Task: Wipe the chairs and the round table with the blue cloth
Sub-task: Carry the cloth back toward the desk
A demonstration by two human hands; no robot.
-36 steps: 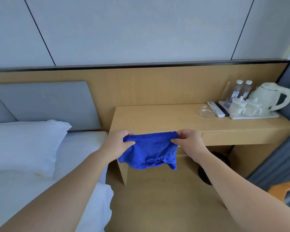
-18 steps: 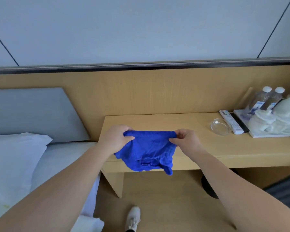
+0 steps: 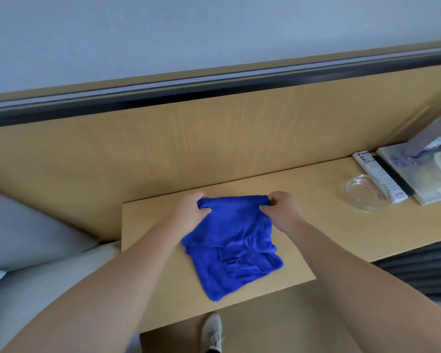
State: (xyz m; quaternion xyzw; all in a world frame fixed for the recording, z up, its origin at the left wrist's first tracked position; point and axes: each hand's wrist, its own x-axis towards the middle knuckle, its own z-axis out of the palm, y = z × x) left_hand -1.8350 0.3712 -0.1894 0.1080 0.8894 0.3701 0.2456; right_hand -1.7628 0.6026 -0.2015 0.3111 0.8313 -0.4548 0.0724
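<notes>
Soft, even daylight all over, bright but with no hard glare, just a faint shadow under the blue cloth [image 3: 229, 240] on the desk [image 3: 316, 197]. Motion smear is heavy out at three o'clock, where the tray [image 3: 397, 174] and its load dissolve into streaks, and the wide lens bows the dark wall rail [image 3: 214, 89] from nine to two o'clock

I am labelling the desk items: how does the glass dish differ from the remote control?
The glass dish is round and clear; the remote control is long, narrow and white. The remote control carries buttons; the glass dish is plain and looks empty. Both lie side by side on the wooden desk.
</notes>
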